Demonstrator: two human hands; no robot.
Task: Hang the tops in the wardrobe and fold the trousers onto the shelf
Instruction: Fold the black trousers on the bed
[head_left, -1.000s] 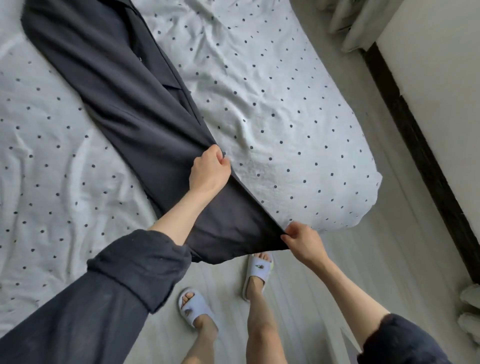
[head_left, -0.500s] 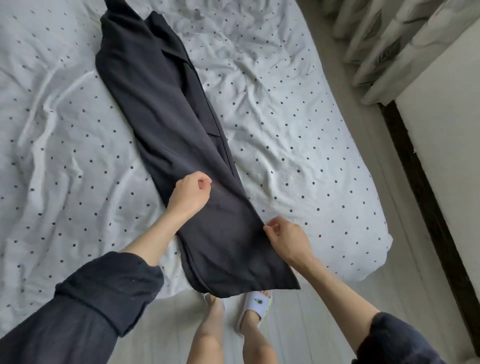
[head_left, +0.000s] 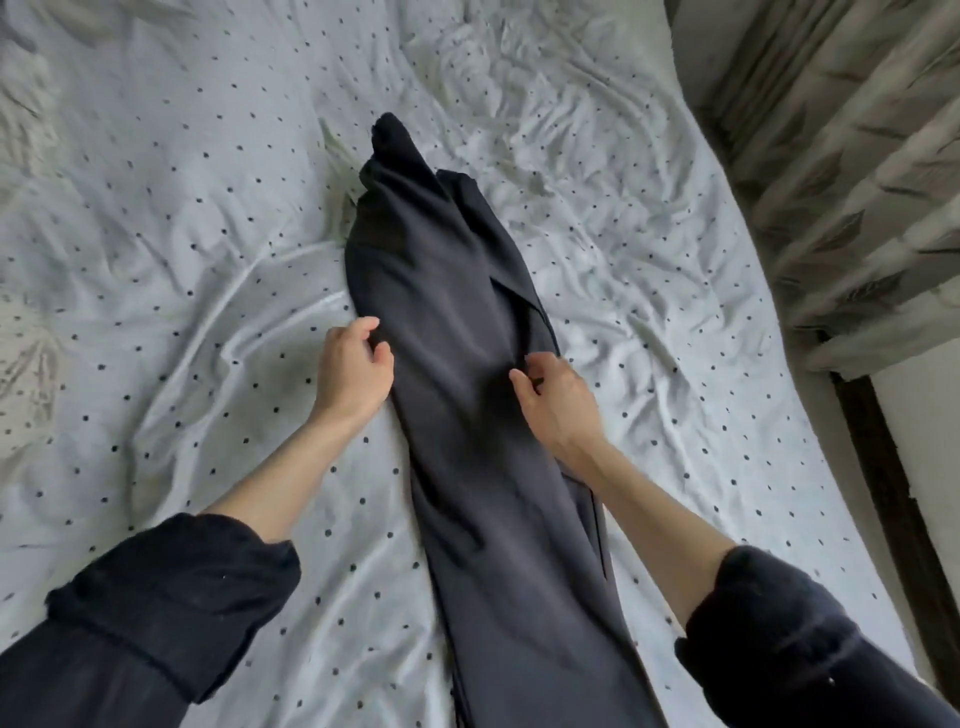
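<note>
So, early days w/ this job. The dark trousers (head_left: 467, 415) lie flat on the bed (head_left: 182, 260), legs stacked one on the other, running from the waistband end at upper centre of frame down to the bottom edge, centre-right. That lengthwise halving looks done; no crosswise fold yet, so the pair is full length.

Left hand (head_left: 353, 371) sits at the trousers' left edge, mid frame, fingers loosely curled; they touch or nearly touch the cloth, but can't tell if anything's actually pinched. Right hand (head_left: 553, 395) is at the right edge, approx. level w/ the left, thumb and fingers curled in on a bit of fabric there, looks like a light pinch.

Left to do, as I judge it: fold crosswise, carry to the shelf, then hang the tops. No wardrobe, shelf or tops in view, so can't say how those stand. Curtain (head_left: 831, 156) at upper right.
</note>
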